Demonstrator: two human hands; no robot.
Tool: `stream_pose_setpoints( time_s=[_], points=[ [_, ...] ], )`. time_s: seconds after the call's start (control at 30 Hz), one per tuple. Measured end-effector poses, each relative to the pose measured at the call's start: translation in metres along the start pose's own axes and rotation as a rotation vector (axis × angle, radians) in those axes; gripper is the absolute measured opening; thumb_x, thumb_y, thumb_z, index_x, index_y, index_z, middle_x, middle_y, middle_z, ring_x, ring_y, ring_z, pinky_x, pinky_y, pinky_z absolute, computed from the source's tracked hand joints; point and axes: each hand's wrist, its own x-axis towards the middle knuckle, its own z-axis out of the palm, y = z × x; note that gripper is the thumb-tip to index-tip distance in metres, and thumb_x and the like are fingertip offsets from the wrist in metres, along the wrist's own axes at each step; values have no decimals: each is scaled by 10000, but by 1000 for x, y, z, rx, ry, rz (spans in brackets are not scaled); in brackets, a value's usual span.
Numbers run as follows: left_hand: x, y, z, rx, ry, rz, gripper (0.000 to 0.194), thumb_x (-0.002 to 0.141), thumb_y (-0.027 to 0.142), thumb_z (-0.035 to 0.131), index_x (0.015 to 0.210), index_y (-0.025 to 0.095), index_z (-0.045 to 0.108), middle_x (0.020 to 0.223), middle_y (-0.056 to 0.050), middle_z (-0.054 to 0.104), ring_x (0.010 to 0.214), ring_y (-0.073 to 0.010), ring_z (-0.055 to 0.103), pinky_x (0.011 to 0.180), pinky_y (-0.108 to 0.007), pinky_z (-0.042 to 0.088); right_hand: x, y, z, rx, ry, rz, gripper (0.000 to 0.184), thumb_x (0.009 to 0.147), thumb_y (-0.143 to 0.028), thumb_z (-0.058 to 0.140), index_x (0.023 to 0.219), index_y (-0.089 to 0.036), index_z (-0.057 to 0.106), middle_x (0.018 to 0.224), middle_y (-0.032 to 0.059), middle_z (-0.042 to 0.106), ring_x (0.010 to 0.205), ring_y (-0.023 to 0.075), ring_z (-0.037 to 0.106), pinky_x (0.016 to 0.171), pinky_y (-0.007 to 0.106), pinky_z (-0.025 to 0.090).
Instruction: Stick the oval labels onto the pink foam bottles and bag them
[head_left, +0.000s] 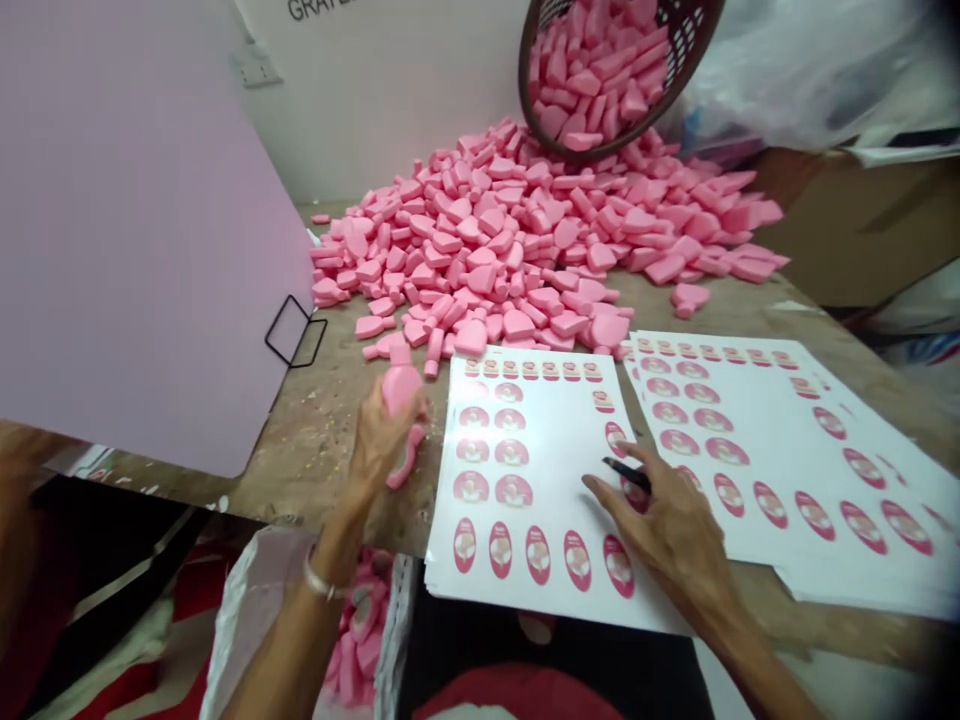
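My left hand (379, 430) is closed round a small pink bottle (402, 385) near the table's front edge. Another pink bottle (406, 460) shows just below those fingers, partly hidden by them. Over the right side of a sticker sheet (559, 450), my right hand (671, 520) grips a thin black tool like a pen (628, 472); its exact kind is unclear. Pink oval and rounded labels line the sheet's edges, and its middle is bare white. The tool's tip points left, close to the labels on the sheet's right edge.
A large heap of pink bottles (495, 230) covers the back, spilling from a tipped brown basket (529, 60). More label sheets (787, 470) lie at right. A pale pink panel (150, 220) stands at left. Below the table edge, a white sack (251, 600) holds pink bottles.
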Motion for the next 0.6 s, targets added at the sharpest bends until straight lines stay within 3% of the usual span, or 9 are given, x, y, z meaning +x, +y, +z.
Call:
stream_pose_setpoints(
  time_s=[0.07, 0.1, 0.2, 0.3, 0.43, 0.53, 0.6],
  points=[
    [-41, 4, 9, -299, -128, -61, 396, 817, 503, 562, 992, 148, 578, 855, -74, 705, 713, -201, 692, 639, -282, 538, -3, 8, -10, -174, 4, 78, 660, 806, -675, 461, 1183, -146, 576, 991, 163, 679, 935, 349, 622, 748, 481, 488],
    [-59, 5, 17, -441, -246, -109, 420, 821, 525, 553, 1000, 144, 569, 820, -70, 701, 675, -196, 693, 612, -281, 545, -5, 12, -15, -245, -31, 93, 618, 817, -665, 452, 1129, -154, 603, 935, 158, 684, 892, 348, 628, 712, 471, 485],
    [-98, 10, 42, -683, -475, -238, 459, 810, 568, 554, 979, 143, 527, 731, -57, 674, 587, -196, 688, 533, -283, 554, -18, 17, -26, -365, -126, 41, 467, 866, -603, 429, 933, -194, 645, 818, 132, 679, 768, 307, 631, 649, 424, 462],
    [-110, 18, 60, -771, -526, -235, 443, 807, 557, 575, 961, 147, 516, 772, -68, 676, 618, -196, 697, 540, -281, 565, -29, 11, -27, -452, -63, -22, 385, 903, -509, 427, 910, -185, 635, 812, 120, 670, 774, 288, 614, 673, 416, 438],
    [-107, 23, 67, -792, -561, -223, 444, 798, 539, 604, 963, 133, 537, 802, -75, 682, 678, -203, 705, 622, -320, 593, -35, -3, -22, -520, 100, -40, 361, 919, -413, 442, 1061, -143, 635, 825, 113, 658, 802, 281, 589, 700, 409, 400],
    [-107, 21, 68, -786, -550, -241, 453, 777, 517, 645, 985, 121, 571, 861, -96, 701, 749, -214, 710, 700, -338, 596, -32, 0, -22, -404, 123, -54, 291, 909, -302, 442, 1049, -161, 655, 814, 95, 662, 801, 264, 589, 709, 394, 397],
    [-108, 19, 67, -807, -515, -276, 452, 758, 510, 666, 977, 121, 593, 879, -104, 710, 767, -222, 711, 707, -334, 594, -25, 16, -27, -202, 118, 1, 258, 883, -274, 443, 967, -178, 667, 823, 82, 673, 791, 236, 600, 710, 362, 422]
  ],
)
